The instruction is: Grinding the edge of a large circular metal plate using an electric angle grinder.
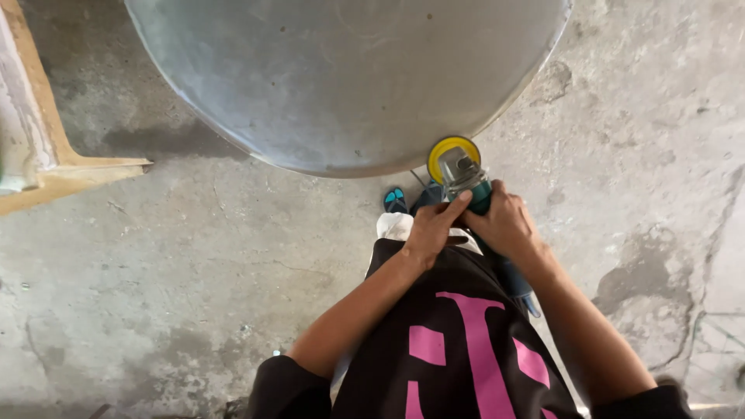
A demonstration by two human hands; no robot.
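Observation:
A teal angle grinder (468,181) with a yellow disc sits against the lower edge of a large round grey metal sheet (341,77). My left hand (431,229) grips the grinder's head from the left, thumb stretched up along it. My right hand (504,223) wraps around its body just behind the head. The blue rear end of the tool (518,287) runs back under my right forearm. Below the hands I see my black shirt with pink shapes (458,349).
Rough stained concrete floor (194,256) surrounds me. A wooden board with a pale edge (39,147) lies at the left. Blue sandals (396,200) show on my feet under the sheet's rim.

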